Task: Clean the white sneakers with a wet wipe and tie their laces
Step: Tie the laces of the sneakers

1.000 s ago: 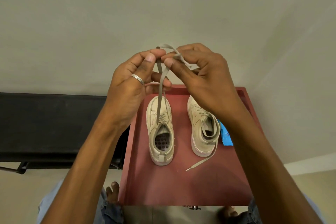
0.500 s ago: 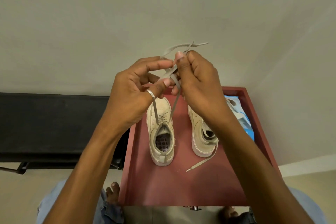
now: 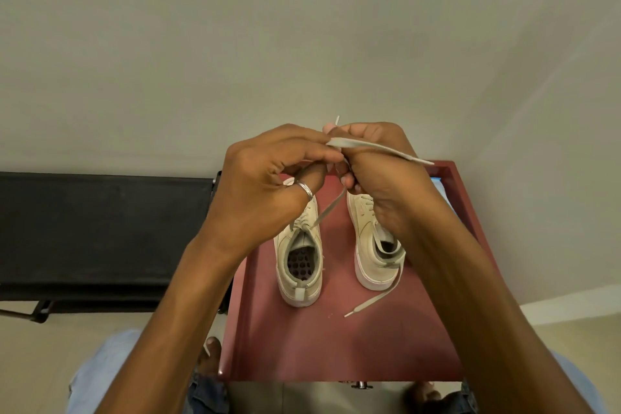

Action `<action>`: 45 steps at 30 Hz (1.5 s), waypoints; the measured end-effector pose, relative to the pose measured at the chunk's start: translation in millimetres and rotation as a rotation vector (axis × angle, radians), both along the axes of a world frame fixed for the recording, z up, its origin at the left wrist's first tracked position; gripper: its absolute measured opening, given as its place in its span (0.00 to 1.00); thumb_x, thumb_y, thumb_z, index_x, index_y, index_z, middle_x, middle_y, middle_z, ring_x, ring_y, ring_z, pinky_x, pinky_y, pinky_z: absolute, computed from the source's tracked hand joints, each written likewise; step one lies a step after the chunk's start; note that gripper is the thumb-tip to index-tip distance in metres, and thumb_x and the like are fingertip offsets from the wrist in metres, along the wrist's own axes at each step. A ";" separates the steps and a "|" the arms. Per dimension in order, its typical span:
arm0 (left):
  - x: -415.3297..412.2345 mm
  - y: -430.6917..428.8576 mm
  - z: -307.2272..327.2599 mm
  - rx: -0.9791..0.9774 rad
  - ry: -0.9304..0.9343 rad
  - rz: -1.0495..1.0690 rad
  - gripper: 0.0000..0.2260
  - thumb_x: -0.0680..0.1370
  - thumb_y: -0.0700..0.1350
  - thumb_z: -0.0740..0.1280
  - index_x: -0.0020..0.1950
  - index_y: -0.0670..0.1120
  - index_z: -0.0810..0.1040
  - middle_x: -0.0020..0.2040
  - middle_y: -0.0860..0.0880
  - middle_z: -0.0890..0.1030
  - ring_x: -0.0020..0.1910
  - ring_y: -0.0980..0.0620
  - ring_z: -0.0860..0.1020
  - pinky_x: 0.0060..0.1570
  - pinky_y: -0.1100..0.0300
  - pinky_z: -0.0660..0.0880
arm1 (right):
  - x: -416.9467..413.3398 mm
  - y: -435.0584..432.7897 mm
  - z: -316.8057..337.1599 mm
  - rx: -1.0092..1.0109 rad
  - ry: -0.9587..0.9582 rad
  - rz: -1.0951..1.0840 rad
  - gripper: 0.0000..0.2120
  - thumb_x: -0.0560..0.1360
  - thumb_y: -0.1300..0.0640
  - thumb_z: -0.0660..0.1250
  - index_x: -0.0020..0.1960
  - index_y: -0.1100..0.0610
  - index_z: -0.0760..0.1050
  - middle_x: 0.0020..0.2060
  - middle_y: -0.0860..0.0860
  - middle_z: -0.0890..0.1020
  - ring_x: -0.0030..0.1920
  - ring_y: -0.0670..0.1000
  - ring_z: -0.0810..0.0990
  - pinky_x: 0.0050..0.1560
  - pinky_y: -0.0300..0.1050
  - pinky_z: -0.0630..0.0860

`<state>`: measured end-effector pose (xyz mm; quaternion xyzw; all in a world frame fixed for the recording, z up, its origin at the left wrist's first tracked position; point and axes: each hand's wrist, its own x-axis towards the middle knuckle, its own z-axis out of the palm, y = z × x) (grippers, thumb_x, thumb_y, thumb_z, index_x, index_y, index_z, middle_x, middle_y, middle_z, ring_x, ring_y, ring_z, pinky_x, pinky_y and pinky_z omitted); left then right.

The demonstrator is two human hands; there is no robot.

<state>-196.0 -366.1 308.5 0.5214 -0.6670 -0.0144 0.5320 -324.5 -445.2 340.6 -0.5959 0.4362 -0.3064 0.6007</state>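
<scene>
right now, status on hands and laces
Left hand, right hand pinch left-side sneaker's lace, no bow yet. Other sneaker's lace loose on red table. Nothing blocking.

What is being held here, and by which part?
Both the left hand and right hand pinch the lace of the left sneaker near its free ends.

left sneaker [image 3: 299, 262]: off-white upper, smooth and matt, leather-like; sole rubbery, matt; insole perforated. right sneaker [image 3: 371, 245]: same finish. lace [image 3: 379, 146]: flat woven cloth, greyish, matt. ring [image 3: 305, 190] on the left hand [image 3: 265, 178]: metal, polished, patterned face. surface [image 3: 336, 346]: red-brown, painted look, smooth, faint sheen. packet [image 3: 442, 191]: blue, glossy, plastic-like. black bench [image 3: 100, 228]: matt covering, cloth or leatherette, cannot tell which. trousers [image 3: 100, 376]: pale blue denim-like cloth, matt. wall [image 3: 302, 27]: painted, matt, even.
</scene>
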 end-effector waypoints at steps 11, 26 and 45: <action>1.8 1.2 8.7 0.378 0.868 0.039 0.06 0.76 0.32 0.72 0.47 0.43 0.84 0.41 0.47 0.86 0.39 0.49 0.84 0.44 0.60 0.81 | -4.3 -4.5 -1.1 -0.116 -0.006 0.170 0.06 0.78 0.60 0.65 0.52 0.57 0.80 0.35 0.51 0.80 0.30 0.46 0.75 0.30 0.39 0.70; 6.7 1.6 11.2 0.399 1.185 -0.027 0.04 0.77 0.35 0.71 0.51 0.40 0.83 0.48 0.43 0.87 0.50 0.48 0.86 0.50 0.61 0.81 | -4.9 -7.9 -5.9 -0.516 -0.003 0.195 0.05 0.76 0.55 0.70 0.50 0.52 0.84 0.47 0.46 0.84 0.53 0.45 0.81 0.55 0.50 0.79; 78.6 18.3 -61.1 0.335 1.484 0.581 0.09 0.79 0.32 0.69 0.59 0.37 0.80 0.50 0.43 0.83 0.43 0.52 0.86 0.48 0.61 0.83 | -38.3 -48.5 -64.2 0.539 -0.588 -0.480 0.07 0.81 0.68 0.54 0.50 0.65 0.71 0.42 0.59 0.76 0.44 0.58 0.84 0.51 0.52 0.82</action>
